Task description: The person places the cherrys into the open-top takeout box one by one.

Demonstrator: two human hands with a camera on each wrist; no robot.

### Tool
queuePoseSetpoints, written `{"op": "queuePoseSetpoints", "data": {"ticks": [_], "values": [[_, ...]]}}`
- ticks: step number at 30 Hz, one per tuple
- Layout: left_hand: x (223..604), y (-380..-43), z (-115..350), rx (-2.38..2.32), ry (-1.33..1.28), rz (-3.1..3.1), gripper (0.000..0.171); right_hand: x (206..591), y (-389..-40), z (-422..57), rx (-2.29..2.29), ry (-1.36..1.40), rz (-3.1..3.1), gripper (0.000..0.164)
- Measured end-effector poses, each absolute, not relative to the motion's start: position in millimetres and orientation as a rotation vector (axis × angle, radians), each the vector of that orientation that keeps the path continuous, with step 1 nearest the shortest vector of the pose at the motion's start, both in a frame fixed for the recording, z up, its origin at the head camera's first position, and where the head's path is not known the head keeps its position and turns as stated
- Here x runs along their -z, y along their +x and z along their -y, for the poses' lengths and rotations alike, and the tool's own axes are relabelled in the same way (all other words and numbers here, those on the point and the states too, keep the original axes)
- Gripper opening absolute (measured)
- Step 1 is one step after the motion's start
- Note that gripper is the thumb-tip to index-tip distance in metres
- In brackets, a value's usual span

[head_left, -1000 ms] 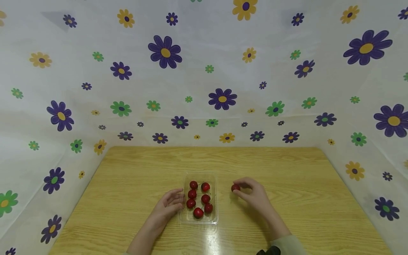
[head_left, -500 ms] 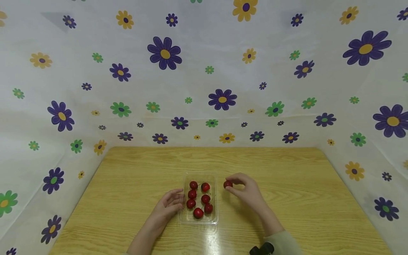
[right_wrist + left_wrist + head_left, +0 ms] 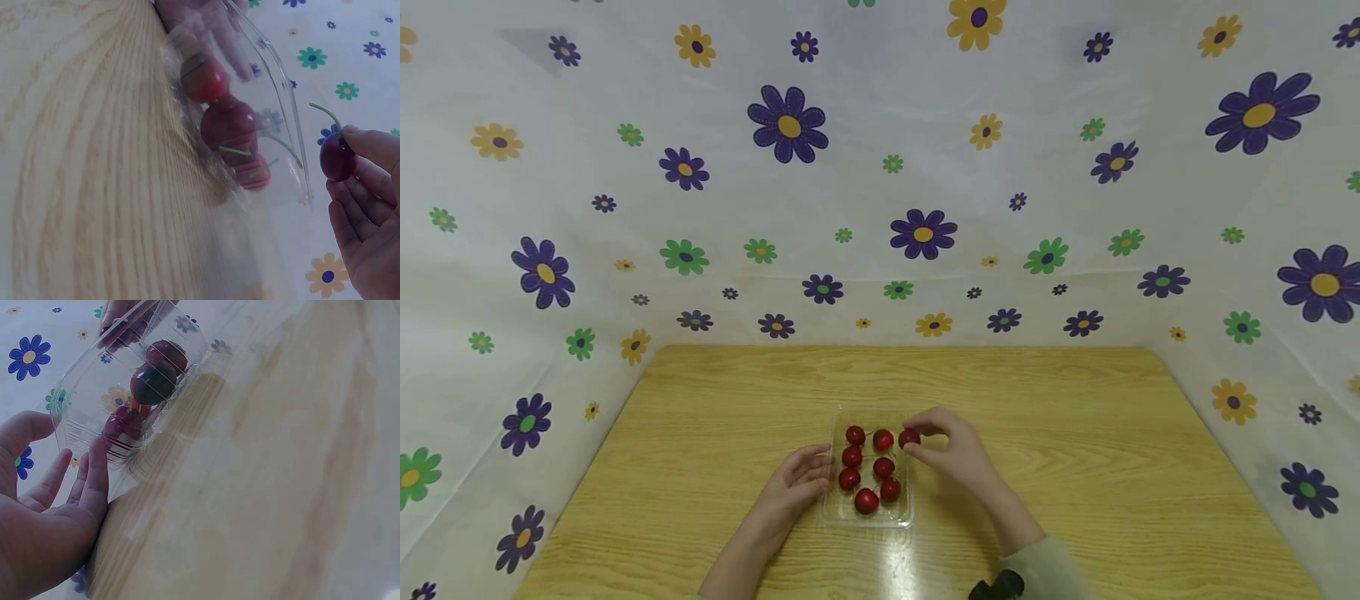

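Note:
A clear plastic tray stands on the table with several dark red cherries inside, some with green stems. My right hand pinches one more cherry between thumb and fingers, over the tray's right rim in the head view. In the right wrist view this held cherry has a curved green stem, and it hangs beside the tray wall. Along the tray's left side my left hand rests with relaxed fingers. The left wrist view shows its fingertips touching the clear wall, the thumb near the rim.
The wood-grain table extends around the tray on all sides. A white sheet with printed flowers encloses it at the back, left and right. A black strap-like device sits at the right sleeve.
My right hand has moved left with its cherry, from the table right of the tray to the tray's right rim. The left hand and the tray have stayed put.

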State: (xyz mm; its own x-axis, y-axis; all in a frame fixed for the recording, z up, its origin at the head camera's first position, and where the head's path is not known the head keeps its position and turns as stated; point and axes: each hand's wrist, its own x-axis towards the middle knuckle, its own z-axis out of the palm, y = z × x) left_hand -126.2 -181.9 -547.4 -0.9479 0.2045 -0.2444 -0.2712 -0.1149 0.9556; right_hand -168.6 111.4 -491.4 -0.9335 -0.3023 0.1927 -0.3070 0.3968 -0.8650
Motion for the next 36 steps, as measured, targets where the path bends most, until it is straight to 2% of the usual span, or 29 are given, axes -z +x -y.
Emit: {"op": "queuePoseSetpoints", "data": {"ticks": [20, 36], "values": [[546.4, -125.8, 182.7, -2.126, -0.082, -1.826, 0.064, 497.2, -157.9, -76.9, -1.578, 0.863, 2.613, 0.026], [543.5, -125.6, 184.3, -2.111, -0.063, -1.819, 0.064, 502.0, -153.3, -66.2, -1.374, 0.867, 2.736, 0.025]]}}
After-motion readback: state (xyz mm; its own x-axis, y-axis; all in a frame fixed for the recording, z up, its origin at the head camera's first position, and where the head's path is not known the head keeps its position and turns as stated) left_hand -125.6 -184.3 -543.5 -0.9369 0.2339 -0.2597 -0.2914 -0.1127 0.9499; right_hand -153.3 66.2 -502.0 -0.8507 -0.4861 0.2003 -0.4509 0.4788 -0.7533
